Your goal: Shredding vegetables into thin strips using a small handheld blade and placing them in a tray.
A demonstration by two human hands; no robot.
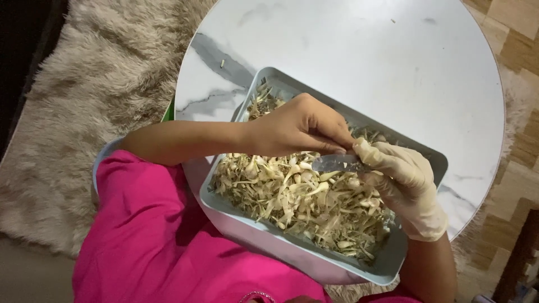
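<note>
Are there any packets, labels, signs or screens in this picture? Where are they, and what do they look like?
None in view: no packet, label, sign or screen.
Nearest to a container: a plain pale blue rectangular tub of garlic peels at the edge of the round marble-look table, unmarked.
The left hand and gloved right hand work a small knife above it.

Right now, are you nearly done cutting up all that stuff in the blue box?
Done: a big heap of pale peels and stalks fills the blue box. In hand: the gloved right hand holds a small knife, and the bare left hand pinches something at its blade, hidden by the fingers. Left: a few whole pale bulbs lie in the heap; how many is hard to tell.
</note>
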